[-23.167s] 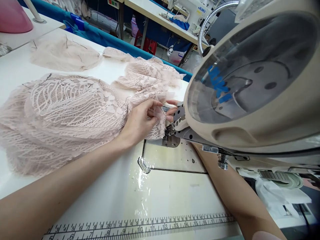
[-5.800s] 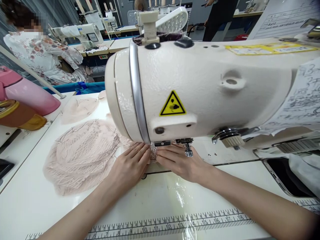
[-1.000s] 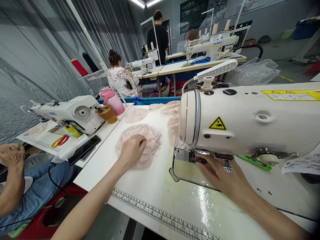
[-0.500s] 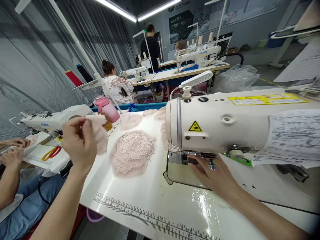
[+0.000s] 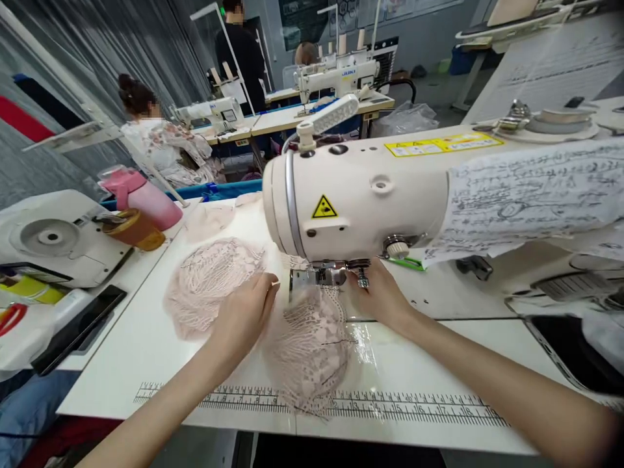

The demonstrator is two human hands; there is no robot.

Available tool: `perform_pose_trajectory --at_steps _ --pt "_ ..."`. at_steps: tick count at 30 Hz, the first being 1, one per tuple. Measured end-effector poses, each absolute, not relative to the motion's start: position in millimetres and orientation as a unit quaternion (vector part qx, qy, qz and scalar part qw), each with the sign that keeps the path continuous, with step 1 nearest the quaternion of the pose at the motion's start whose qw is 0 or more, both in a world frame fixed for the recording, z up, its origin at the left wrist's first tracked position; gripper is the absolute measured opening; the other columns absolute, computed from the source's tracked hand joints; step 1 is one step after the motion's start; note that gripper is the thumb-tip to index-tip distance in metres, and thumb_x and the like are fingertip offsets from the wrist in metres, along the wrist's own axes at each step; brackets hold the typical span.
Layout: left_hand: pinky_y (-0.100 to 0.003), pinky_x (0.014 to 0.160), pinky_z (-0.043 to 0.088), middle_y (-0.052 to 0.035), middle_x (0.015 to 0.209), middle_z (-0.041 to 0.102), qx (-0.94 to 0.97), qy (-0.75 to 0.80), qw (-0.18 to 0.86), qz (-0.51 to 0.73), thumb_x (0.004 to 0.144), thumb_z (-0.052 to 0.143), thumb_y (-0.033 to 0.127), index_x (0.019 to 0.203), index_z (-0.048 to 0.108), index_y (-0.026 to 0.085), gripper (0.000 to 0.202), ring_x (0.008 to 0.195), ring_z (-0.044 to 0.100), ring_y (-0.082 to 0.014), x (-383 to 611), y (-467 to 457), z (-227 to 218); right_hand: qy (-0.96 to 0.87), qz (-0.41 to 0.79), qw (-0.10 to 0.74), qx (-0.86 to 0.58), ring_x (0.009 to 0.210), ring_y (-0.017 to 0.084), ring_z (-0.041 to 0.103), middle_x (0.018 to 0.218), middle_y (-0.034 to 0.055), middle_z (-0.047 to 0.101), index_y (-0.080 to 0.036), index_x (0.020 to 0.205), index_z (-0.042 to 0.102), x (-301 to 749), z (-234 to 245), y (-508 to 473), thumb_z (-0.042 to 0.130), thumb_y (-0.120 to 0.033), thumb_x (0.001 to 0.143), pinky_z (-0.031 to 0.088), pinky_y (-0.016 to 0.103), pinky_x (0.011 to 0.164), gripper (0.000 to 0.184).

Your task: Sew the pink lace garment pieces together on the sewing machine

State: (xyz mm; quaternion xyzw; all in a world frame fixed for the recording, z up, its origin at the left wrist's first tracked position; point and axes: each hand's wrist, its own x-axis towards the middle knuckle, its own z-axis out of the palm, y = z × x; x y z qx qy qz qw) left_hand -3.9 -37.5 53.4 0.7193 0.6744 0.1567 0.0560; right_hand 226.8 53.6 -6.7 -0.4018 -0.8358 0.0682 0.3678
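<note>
A pale pink lace piece (image 5: pixel 312 351) lies under the presser foot (image 5: pixel 331 275) of a white sewing machine (image 5: pixel 361 201) and spreads toward the table's front edge. My left hand (image 5: pixel 248 302) is closed in a pinch at the upper left edge of this lace, left of the foot. Close to the foot's right side is my right hand (image 5: pixel 383 296), near the lace's right edge. The machine's metal parts partly hide its fingers, so its grip is unclear. A pile of similar lace pieces (image 5: pixel 209 279) rests left of and partly behind my left hand.
A printed ruler (image 5: pixel 414 409) runs along the table front. Handwritten paper (image 5: pixel 526 195) hangs over the machine arm. To the left are a pink jug (image 5: pixel 146 198), an amber cup (image 5: pixel 136 231), a phone (image 5: pixel 80 328) and another machine (image 5: pixel 53 234). Other people are farther back.
My left hand has come down and right, from raised with a lace piece to beside the presser foot. Lace now lies before the foot. The camera view has turned right.
</note>
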Motion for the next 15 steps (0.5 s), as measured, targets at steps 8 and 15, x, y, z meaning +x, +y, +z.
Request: perform_pose_trajectory --at_steps 8,15 --pt "-0.043 0.098 0.051 -0.0181 0.133 0.056 0.882 0.442 -0.081 0.141 0.095 0.043 0.032 0.131 0.049 0.006 0.045 0.124 0.054 -0.0292 51.6 -42.4 19.3 -0.870 0.037 0.374 -0.318 0.079 0.016 0.059 0.079 0.0004 0.068 -0.022 0.080 0.068 232.7 0.1 48.4 0.044 -0.005 0.079 0.044 0.030 0.074 0.030" --pt "-0.045 0.104 0.047 -0.0185 0.141 0.048 0.873 0.464 -0.091 0.116 0.094 0.043 0.039 0.138 0.045 0.005 0.055 0.132 0.045 -0.0304 36.9 -29.1 5.0 -0.914 -0.075 0.283 -0.281 0.081 0.018 0.064 0.090 0.0044 0.072 -0.024 0.095 0.070 233.5 -3.3 46.8 0.044 -0.008 0.086 0.046 0.034 0.073 0.031"
